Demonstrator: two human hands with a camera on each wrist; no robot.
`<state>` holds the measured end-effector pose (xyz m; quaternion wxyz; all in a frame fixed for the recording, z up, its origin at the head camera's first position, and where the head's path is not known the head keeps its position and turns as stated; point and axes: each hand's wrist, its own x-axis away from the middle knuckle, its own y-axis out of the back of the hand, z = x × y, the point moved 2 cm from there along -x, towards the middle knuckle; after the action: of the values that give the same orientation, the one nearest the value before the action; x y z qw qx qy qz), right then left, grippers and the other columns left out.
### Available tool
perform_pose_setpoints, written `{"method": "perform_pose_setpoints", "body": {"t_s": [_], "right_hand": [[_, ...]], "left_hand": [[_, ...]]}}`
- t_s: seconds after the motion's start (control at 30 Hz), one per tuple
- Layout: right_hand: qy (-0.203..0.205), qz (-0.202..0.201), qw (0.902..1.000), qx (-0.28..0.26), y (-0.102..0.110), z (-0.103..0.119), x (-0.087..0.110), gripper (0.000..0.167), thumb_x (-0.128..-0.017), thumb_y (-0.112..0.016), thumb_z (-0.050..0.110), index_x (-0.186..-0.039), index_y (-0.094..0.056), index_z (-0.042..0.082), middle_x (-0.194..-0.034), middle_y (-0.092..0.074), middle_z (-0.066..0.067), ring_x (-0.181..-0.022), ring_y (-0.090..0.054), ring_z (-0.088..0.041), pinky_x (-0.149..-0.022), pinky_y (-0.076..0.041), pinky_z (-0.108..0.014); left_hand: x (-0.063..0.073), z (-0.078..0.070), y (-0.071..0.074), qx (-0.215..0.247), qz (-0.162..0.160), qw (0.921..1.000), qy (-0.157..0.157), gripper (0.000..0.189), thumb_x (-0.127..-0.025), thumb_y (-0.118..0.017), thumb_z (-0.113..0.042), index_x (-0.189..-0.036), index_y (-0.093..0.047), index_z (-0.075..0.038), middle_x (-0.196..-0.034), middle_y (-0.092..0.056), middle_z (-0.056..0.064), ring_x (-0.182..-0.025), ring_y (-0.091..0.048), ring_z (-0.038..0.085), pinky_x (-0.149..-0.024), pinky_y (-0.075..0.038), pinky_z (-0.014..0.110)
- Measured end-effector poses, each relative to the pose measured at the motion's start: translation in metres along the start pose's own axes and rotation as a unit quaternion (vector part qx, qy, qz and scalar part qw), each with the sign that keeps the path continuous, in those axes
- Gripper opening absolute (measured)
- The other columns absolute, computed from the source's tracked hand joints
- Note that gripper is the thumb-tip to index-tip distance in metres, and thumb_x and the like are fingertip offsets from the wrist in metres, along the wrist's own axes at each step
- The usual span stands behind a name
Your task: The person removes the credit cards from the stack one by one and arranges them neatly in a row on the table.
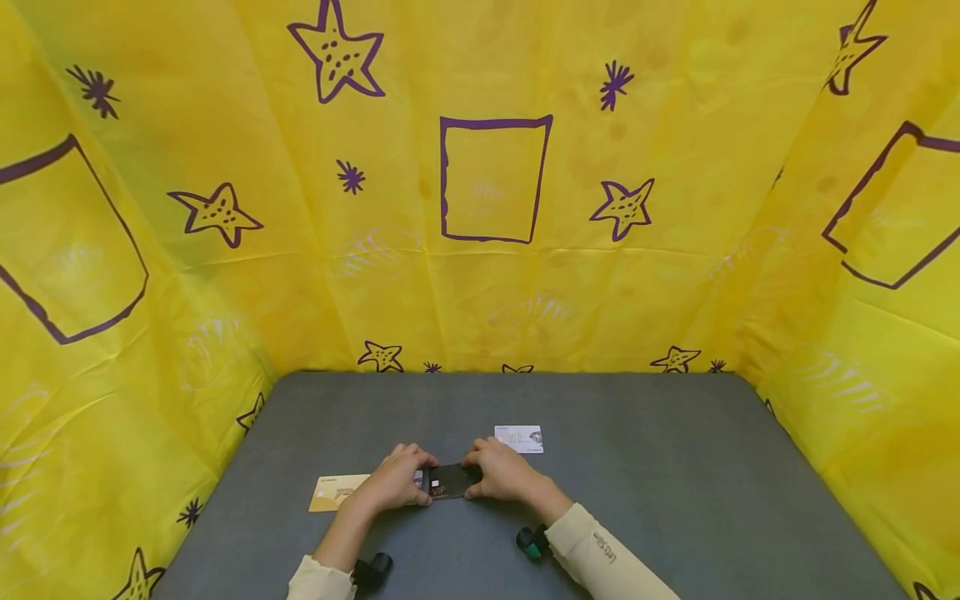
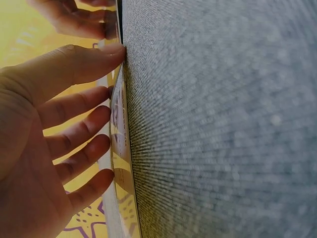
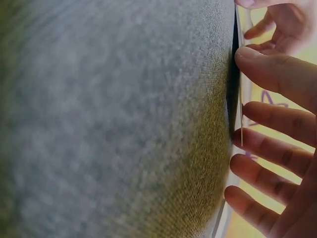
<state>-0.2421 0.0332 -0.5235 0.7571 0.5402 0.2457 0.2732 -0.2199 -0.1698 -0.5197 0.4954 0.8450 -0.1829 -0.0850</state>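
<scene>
A black card [image 1: 450,482] with "VIP" lettering is between my two hands, in the middle of the table. My left hand [image 1: 397,477] pinches its left end between thumb and fingers. Its right end is pinched by my right hand [image 1: 501,471]. Seen edge-on in the right wrist view, the card [image 3: 241,119] is a thin line with a dark gap between it and the cloth. A cream and gold card [image 1: 330,493] lies flat under and left of my left hand, which partly covers it. Just beyond my right hand lies a white VIP card [image 1: 519,440].
A grey cloth-covered table [image 1: 660,483] carries the cards. Yellow fabric [image 1: 495,300] with purple starfish drawings rises at its back and both sides. Dark devices are worn at the left wrist [image 1: 372,572] and the right wrist [image 1: 532,542].
</scene>
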Motion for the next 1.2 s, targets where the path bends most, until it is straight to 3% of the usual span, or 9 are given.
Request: {"method": "perform_pose_setpoints", "body": {"t_s": [1.2], "right_hand": [[0.014, 0.007, 0.9984, 0.054, -0.007, 0.0098, -0.006, 0.04, -0.074, -0.081, 0.044, -0.106, -0.073, 0.021, -0.095, -0.06, 0.007, -0.082, -0.049, -0.009, -0.073, -0.044, -0.023]], "left_hand": [[0.0026, 0.0045, 0.0019, 0.009, 0.019, 0.9996, 0.021, 0.045, -0.067, -0.087, -0.015, -0.108, -0.068, -0.01, -0.102, -0.059, 0.004, -0.097, -0.049, 0.022, -0.086, -0.041, 0.047]]}}
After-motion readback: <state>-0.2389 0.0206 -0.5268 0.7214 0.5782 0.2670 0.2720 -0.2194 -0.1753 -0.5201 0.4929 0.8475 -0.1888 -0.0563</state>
